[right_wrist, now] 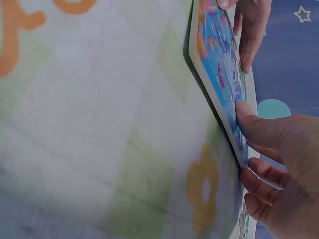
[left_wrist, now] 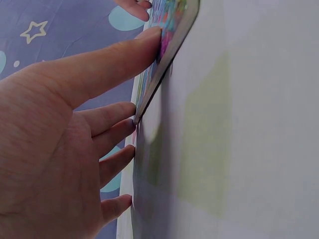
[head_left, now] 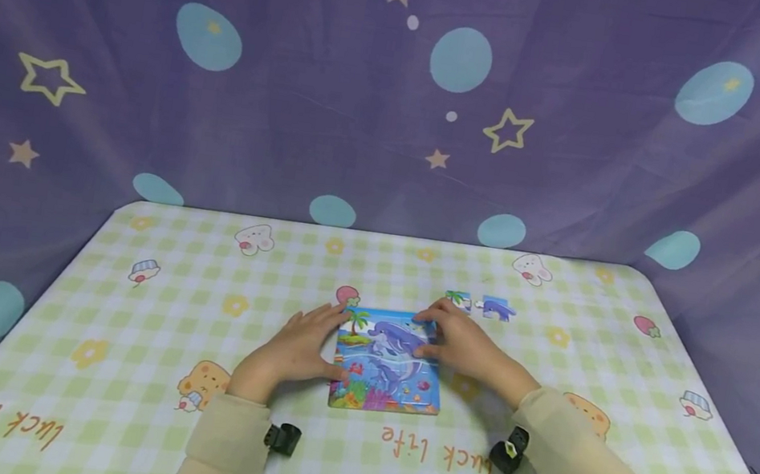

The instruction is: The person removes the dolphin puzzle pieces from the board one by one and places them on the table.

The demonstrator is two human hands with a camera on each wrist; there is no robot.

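A square jigsaw puzzle (head_left: 384, 387) with dolphins, a palm tree and coral sits on the checked tablecloth between both hands. My left hand (head_left: 297, 348) spans its left side. The thumb (left_wrist: 142, 50) touches the lower part of the picture, and its fairly straight fingers (left_wrist: 112, 117) reach the upper left corner. With bent fingers, my right hand (head_left: 465, 346) holds the upper right part of the puzzle. Its thumb (right_wrist: 256, 124) rests on the picture, and its fingertips (right_wrist: 249, 174) are at the corner's edge. That corner is partly hidden by the hand.
Beyond the right hand lie two loose jigsaw pieces, one with a palm tree (head_left: 457, 300) and one with a dolphin (head_left: 497, 310). A printed tablecloth (head_left: 138, 349) covers the table, and a purple curtain (head_left: 324, 116) with stars hangs behind its far edge.
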